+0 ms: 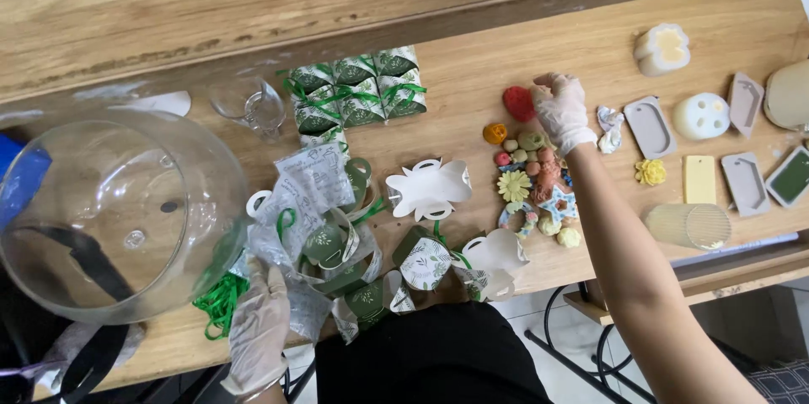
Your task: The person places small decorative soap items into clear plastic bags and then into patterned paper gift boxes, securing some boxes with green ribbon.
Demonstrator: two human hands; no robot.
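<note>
The glass bowl [118, 214] runs past the left edge. The right hand [561, 112] covers part of the red piece [518, 103]. The beige mould [789, 94] is cut off at the right edge. Small clustered figures [535, 185] blur together.

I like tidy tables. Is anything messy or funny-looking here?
Yes. Near the left hand, flat unfolded gift boxes lie jumbled with green ribbon, unlike the neat tied boxes behind. A crumpled wrapper sits beside the right hand.
</note>
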